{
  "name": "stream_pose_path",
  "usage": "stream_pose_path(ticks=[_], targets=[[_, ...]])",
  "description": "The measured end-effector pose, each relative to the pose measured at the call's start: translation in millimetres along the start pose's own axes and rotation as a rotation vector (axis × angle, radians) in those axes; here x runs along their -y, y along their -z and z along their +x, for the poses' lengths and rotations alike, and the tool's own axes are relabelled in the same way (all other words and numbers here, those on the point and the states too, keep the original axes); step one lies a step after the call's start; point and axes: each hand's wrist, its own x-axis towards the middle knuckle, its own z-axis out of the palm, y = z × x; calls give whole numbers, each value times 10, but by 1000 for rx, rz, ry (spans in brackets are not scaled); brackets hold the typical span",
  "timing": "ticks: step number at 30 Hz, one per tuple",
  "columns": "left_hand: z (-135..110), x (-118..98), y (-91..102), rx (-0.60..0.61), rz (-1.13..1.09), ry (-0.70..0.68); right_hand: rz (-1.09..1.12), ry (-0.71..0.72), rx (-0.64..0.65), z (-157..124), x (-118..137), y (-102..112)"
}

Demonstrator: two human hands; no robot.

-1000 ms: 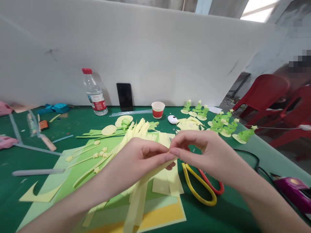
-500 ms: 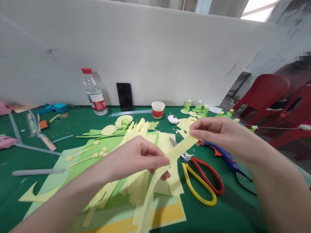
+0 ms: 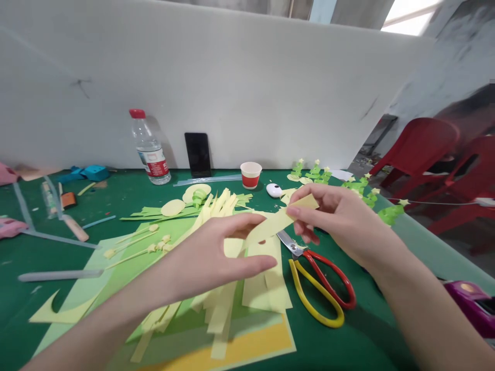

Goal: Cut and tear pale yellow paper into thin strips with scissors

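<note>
My right hand (image 3: 340, 224) pinches the upper end of a pale yellow paper strip (image 3: 273, 224) between thumb and fingers, above the green table (image 3: 116, 193). The strip slopes down to the left into my left hand (image 3: 211, 257). That hand is loosened, with thumb and forefinger apart around the strip's lower end. Under both hands lies a pile of cut yellow strips (image 3: 226, 206) on light green and yellow sheets (image 3: 255, 345). Scissors (image 3: 320, 288) with a red and a yellow handle lie just right of the pile, below my right hand.
At the back stand a water bottle (image 3: 149, 149), a dark phone (image 3: 198, 153) and a red-and-white cup (image 3: 251, 174). Small green paper trees (image 3: 315, 172) line the right rear. A purple glue gun (image 3: 472, 304) lies at the right edge, with red chairs (image 3: 417, 144) beyond.
My hands separated from a joint pinch; the right hand drew one strip up and to the right. The left hand's pinch has since loosened, and the strip's long tail no longer hangs below it.
</note>
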Motion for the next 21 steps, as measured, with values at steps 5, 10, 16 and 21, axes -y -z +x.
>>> stream_pose_path(ticks=[5,10,16,21], targets=[[-63,-44,-101,-149,268,-112,-52,51,-30,-47,52,-59],[-98,8,-147,-203,473,-273,7,68,-52,-95,66,-60],[-78,1,-55,-66,364,-112,46,110,-259,-126,69,196],[-57,192,65,24,282,54,-16,205,-494,-195,128,432]])
